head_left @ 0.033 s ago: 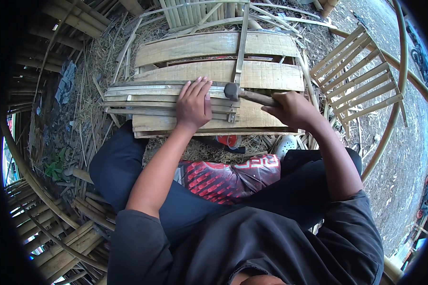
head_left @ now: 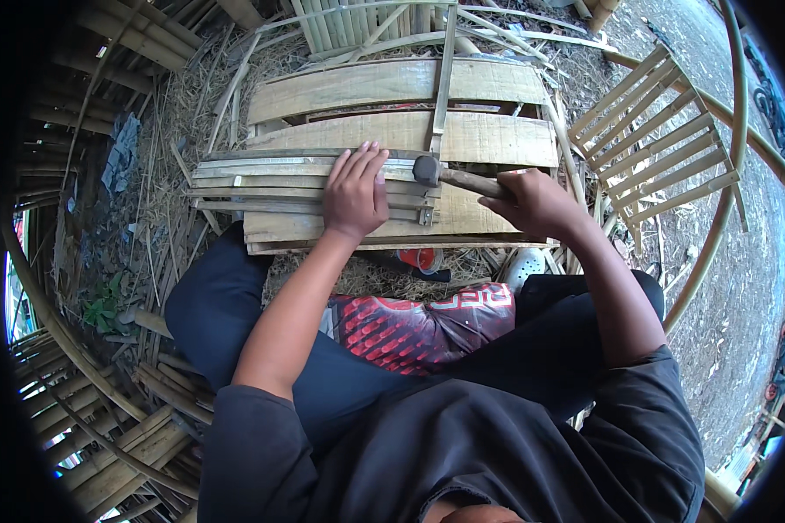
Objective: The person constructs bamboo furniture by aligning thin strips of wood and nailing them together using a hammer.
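Note:
My right hand (head_left: 532, 202) is wrapped round the wooden handle of a hammer (head_left: 469, 180). The dark hammer head (head_left: 426, 170) is at the right ends of several bamboo slats (head_left: 262, 181), over or against a crossing bamboo strip (head_left: 441, 96); whether it touches cannot be told. Flat across the slats lies my left hand (head_left: 355, 193), fingers stretched out and pointing away from me. The slats run side by side on a low table of wooden planks (head_left: 488, 135), overhanging its left edge. Whatever is directly under the hammer head is hidden.
At the right leans a slatted bamboo panel (head_left: 663, 131), near a curved bamboo pole (head_left: 733, 187). Below the table's near edge sits a red container (head_left: 423, 259). A printed red and black cloth (head_left: 419, 327) lies between my legs. Bamboo pieces (head_left: 153, 397) are stacked at the left.

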Demonstrator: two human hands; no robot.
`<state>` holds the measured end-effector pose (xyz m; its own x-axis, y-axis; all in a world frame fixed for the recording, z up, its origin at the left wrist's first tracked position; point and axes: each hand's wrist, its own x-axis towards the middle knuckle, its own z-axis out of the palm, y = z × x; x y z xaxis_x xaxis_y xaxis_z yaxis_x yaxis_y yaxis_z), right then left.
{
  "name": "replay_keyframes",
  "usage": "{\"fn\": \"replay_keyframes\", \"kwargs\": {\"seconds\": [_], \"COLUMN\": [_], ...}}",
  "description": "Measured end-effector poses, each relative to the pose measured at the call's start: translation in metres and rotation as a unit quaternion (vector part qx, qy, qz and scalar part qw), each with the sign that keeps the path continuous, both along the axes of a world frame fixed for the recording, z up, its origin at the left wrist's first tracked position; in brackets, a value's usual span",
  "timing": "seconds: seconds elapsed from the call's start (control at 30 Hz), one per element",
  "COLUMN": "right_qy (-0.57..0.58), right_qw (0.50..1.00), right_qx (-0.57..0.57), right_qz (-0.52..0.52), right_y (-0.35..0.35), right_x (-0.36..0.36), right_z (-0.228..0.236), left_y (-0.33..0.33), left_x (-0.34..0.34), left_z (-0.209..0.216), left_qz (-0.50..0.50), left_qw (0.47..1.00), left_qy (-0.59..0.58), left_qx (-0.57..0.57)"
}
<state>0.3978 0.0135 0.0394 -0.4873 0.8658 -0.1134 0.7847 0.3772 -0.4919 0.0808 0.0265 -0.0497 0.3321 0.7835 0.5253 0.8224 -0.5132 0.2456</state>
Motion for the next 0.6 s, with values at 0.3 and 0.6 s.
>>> {"fn": "replay_keyframes", "kwargs": {"seconds": [0.3,0.6], "right_qy": [0.014,0.061], "right_qw": [0.999,0.998], "right_qx": [-0.045,-0.017], "right_qz": [-0.010,0.018], "right_y": [-0.007,-0.013], "right_x": [-0.020,-0.046], "right_z": [0.022,0.021], "left_y": [-0.006,-0.001], "left_x": [-0.004,-0.012], "left_z": [0.000,-0.003], "left_qz": [-0.008,0.008], "left_qw": [0.998,0.993], "left_qy": [-0.063,-0.086], "left_qx": [-0.010,0.076]}}
